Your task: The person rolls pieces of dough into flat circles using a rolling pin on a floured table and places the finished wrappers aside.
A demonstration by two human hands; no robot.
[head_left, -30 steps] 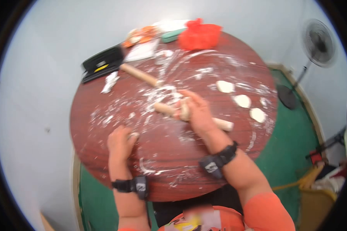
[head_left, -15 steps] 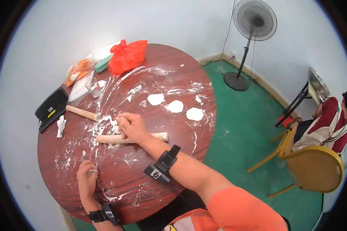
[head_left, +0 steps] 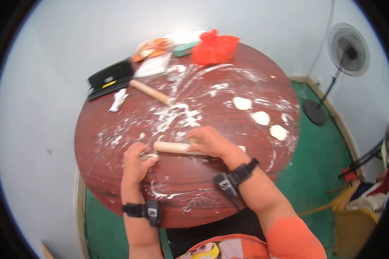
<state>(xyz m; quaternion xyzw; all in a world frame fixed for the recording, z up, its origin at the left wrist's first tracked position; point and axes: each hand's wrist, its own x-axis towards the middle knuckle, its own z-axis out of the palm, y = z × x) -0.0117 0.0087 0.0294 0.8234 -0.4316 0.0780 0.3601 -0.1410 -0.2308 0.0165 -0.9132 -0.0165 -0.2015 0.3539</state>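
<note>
Near the left end of the wooden rolling pin (head_left: 172, 147), my left hand (head_left: 135, 163) is closed around a small piece of dough (head_left: 151, 156). The dough shows between thumb and fingers. My right hand (head_left: 212, 142) lies over the middle of the pin with its fingers curled round it, hiding that stretch of wood. The pin rests crosswise on the floured table (head_left: 116, 164). To the right lie three flat dough rounds: one farther back (head_left: 242, 103), one in the middle (head_left: 260, 118) and one nearest the edge (head_left: 278, 132).
A second rolling pin (head_left: 151, 92) lies farther back, near a crumpled tissue (head_left: 118, 100) and an open black case (head_left: 111, 79). Behind stand a clear glass (head_left: 173, 72), a green case (head_left: 186, 48) and a red plastic bag (head_left: 215, 48). A fan (head_left: 349, 49) and a yellow chair (head_left: 354, 228) are on the right.
The view has swung left, so the table appears farther right. My left hand has come up close to the pin's left end. My right hand has moved right along the pin and lowered onto it.
</note>
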